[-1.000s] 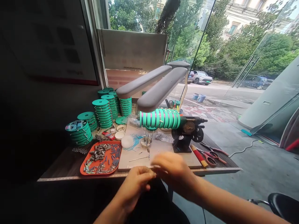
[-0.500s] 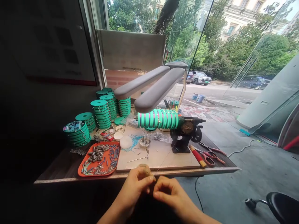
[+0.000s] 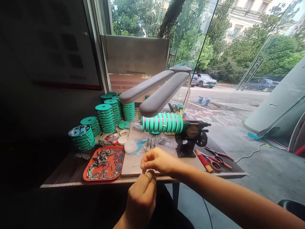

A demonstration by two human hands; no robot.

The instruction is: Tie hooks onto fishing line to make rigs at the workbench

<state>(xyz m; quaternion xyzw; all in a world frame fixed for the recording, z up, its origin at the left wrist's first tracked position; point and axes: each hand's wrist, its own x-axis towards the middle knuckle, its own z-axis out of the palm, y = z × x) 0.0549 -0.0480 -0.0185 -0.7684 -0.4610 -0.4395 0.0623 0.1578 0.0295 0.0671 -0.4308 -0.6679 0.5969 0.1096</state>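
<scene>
- The right hand (image 3: 156, 161) reaches in over the front edge of the work board (image 3: 166, 159), its fingertips pinched together and pointing down; whatever they pinch is too small to make out.
- The left hand (image 3: 142, 195) sits just below it, in front of the table edge, fingers curled shut with the thumb up toward the right hand's fingertips. The two hands nearly meet; I cannot tell whether they touch.
- A thin needle-like pin (image 3: 136, 165) lies on the board just left of the right hand.
- Left of the board is an orange tray (image 3: 88, 165) of small metal sinkers and blue bits.
- Behind the hands a black winder (image 3: 190, 138) carries a row of green spools (image 3: 163, 123), under a grey two-armed lamp (image 3: 154, 92) that overhangs the board.
- Stacks of green spools (image 3: 105, 117) stand at the far left of the table.
- Red-handled scissors (image 3: 214, 159) lie right of the winder, well clear of both hands.
</scene>
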